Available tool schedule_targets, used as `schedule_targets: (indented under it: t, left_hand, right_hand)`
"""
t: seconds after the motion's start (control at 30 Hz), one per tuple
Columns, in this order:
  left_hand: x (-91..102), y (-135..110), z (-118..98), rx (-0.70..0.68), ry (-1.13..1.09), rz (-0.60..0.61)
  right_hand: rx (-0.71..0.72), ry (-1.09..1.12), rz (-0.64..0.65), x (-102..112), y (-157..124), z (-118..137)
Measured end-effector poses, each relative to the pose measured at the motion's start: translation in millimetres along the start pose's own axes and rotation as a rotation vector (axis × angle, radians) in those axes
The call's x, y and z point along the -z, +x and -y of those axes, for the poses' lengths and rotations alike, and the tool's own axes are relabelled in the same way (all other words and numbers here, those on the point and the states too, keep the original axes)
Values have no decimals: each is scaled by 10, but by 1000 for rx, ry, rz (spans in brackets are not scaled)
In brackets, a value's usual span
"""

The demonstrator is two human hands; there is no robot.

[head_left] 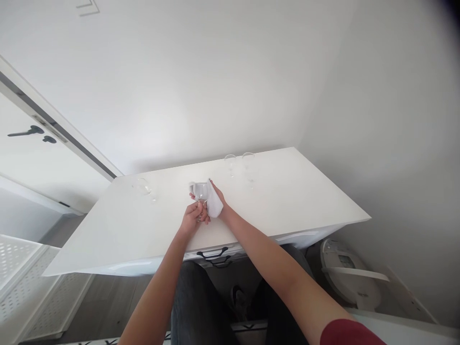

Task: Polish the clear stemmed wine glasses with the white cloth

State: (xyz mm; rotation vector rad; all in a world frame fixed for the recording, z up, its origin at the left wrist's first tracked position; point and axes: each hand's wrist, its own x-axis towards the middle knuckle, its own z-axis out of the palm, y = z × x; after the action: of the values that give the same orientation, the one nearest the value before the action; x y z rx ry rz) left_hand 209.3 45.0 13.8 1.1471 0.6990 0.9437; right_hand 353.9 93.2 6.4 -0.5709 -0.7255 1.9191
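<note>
A clear stemmed wine glass (201, 192) is held above the white tabletop (287, 201). My left hand (193, 219) is closed around its stem and base. My right hand (217, 195) presses a white cloth (214, 205) against the bowl, fingers wrapped around it. Part of the cloth also shows over the glass rim at the left.
One wine glass (143, 187) lies on the table at the left, and two more glasses (239, 165) stand at the back right. A drawer with black handles (214, 255) sits under the table. A white appliance (345, 273) stands on the floor at the right, and a door (32, 158) at the left.
</note>
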Motion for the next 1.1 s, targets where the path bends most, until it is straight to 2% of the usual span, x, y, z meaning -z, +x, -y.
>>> schedule_targets:
  t: [0.07, 0.13, 0.2, 0.27, 0.3, 0.43, 0.47, 0.5, 0.53, 0.57, 0.63, 0.67, 0.73, 0.83, 0.9, 1.0, 1.1]
  left_hand:
    - [2, -7, -20, 52, -39, 41]
    - [14, -24, -56, 137, -82, 98]
    - [0, -42, -85, 184, -81, 122]
    - [-64, -52, -89, 151, 15, 61]
    - [-115, -54, -80, 114, 121, -8]
    - [-333, -66, -17, -24, 761, -411]
    - [-362, -74, -11, -24, 872, -461]
    - [-377, -83, -15, -10, 919, -461]
    - [-378, -93, -28, 19, 895, -412]
    - [-370, -102, -49, 52, 806, -332]
    - [-349, -110, -105, 122, 511, -160]
    - [-346, -104, -131, 144, 370, -115]
    - [-364, -70, -167, 113, 250, -154]
    - [-420, 23, -183, -2, 369, -342]
    - [-434, 86, -196, 35, 365, -352]
    - [-382, 152, -237, 153, 214, -306]
    - [-276, 182, -260, 142, 207, -388]
  right_hand:
    - [-63, 75, 143, 15, -26, 50]
    - [-50, 138, 255, 19, -58, 90]
    - [-7, 142, 274, 1, -80, 105]
    - [88, 61, 135, -45, -90, 85]
    - [146, 17, 36, -77, -95, 63]
    - [501, -187, -333, -194, -142, -24]
    - [550, -233, -389, -205, -163, -24]
    - [557, -250, -427, -206, -185, -9]
    - [502, -224, -425, -198, -206, 19]
    - [386, -155, -370, -186, -225, 58]
    - [100, 14, -156, -160, -246, 140]
    - [-23, 73, -49, -153, -246, 172]
    - [-132, 114, 46, -159, -228, 196]
    - [-45, 52, -47, -181, -190, 150]
    - [51, 0, -83, -174, -177, 107]
    - [153, -63, -51, -140, -175, 66]
    - [194, -117, -17, -121, -164, 29]
